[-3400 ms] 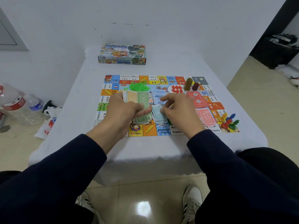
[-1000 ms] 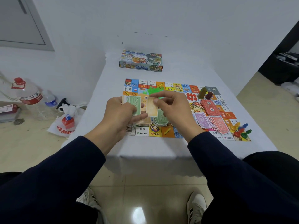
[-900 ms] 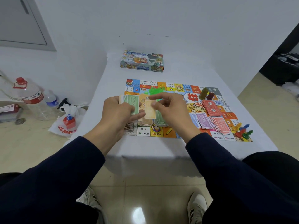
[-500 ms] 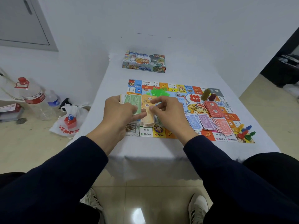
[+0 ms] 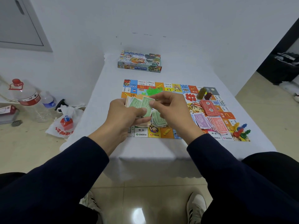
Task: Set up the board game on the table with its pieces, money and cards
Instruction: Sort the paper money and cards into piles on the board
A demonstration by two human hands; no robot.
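Hands (image 5: 145, 113), two, gripping one fanned money wad (image 5: 139, 105).

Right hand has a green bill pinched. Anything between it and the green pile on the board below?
Nothing visible. The right hand pinches the green bill directly above the green pile; only air shows between them. The left hand grips the wad beside it.

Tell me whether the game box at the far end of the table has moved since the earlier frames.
No. The game box sits by the table's far edge, just beyond the board's far left corner, as before; only the camera shifted.
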